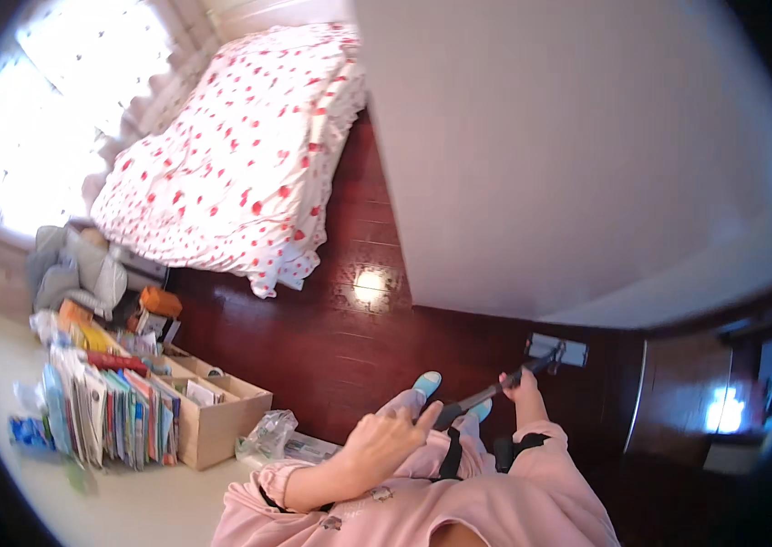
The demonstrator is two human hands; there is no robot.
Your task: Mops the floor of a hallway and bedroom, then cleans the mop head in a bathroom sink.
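Observation:
A flat mop [482,397] with a long dark handle slants across in front of me, its pale rectangular head [572,352] on the dark red floor to the right. My right hand [520,387] is wrapped round the lower part of the handle, toward the head. At the upper end, beside my body, my left hand [386,448] is closed with its thumb sticking out along the handle; part of its grip is hidden. My light-blue slippers [426,383] stand on the floor just beyond the handle.
A grey-white wall panel [568,164] rises ahead. Back left is a bed with red-spotted bedding [231,173]. On the left, a pale tabletop [122,510] carries a row of books [122,415], a wooden organiser [222,419] and a clear plastic bag [269,436]. A wooden door [682,392] stands at right.

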